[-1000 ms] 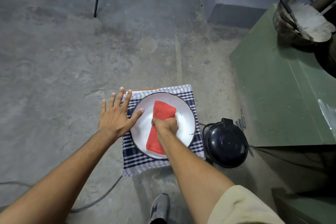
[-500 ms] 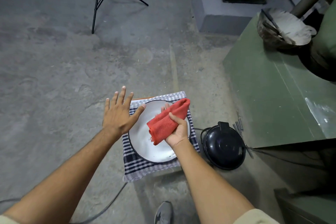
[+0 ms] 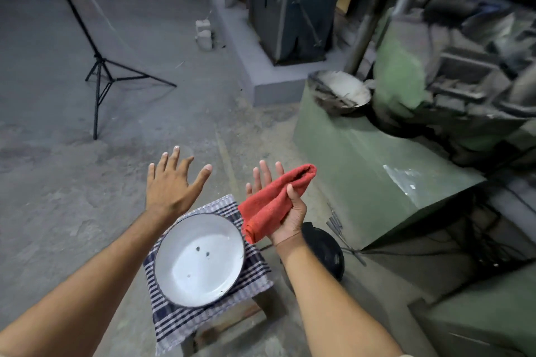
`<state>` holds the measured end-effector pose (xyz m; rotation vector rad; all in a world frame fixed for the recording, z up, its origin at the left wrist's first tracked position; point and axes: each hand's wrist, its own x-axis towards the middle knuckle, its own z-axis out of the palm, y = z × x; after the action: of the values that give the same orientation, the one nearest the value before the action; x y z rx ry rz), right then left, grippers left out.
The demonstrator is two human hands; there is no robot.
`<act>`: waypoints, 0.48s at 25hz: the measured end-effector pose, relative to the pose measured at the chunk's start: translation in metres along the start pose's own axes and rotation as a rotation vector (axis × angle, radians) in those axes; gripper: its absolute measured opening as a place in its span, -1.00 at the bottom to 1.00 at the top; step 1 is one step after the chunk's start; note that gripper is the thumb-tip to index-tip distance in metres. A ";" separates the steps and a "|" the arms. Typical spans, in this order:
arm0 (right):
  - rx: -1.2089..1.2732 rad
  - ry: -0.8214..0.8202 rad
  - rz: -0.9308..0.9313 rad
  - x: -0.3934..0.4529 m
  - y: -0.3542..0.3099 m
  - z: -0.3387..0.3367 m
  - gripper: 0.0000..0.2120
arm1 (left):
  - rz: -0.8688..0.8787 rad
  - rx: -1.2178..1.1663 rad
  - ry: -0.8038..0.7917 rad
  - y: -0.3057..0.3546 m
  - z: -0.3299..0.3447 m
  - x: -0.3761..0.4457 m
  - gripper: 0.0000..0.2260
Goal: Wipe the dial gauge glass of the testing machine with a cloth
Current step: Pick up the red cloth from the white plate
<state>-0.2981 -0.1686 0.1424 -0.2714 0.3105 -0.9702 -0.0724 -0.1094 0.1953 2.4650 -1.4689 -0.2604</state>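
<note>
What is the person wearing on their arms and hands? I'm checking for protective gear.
No gloves: the left hand and right hand are bare, with no rings, watch or bands visible. Both forearms are uncovered. Only a sliver of a light beige sleeve shows at the bottom edge on the right arm.

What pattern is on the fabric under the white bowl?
A dark blue and white check; the checked fabric lies beneath the white bowl, seen best in the head view.
</note>
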 end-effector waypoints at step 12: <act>-0.038 -0.147 -0.417 -0.153 -0.279 0.027 0.00 | 0.524 0.023 0.074 0.316 -0.054 -0.058 -0.04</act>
<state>-0.5814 -0.1879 0.2888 -0.4517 0.1385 -1.3483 -0.3481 -0.1949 0.3455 1.9821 -2.0138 -0.0465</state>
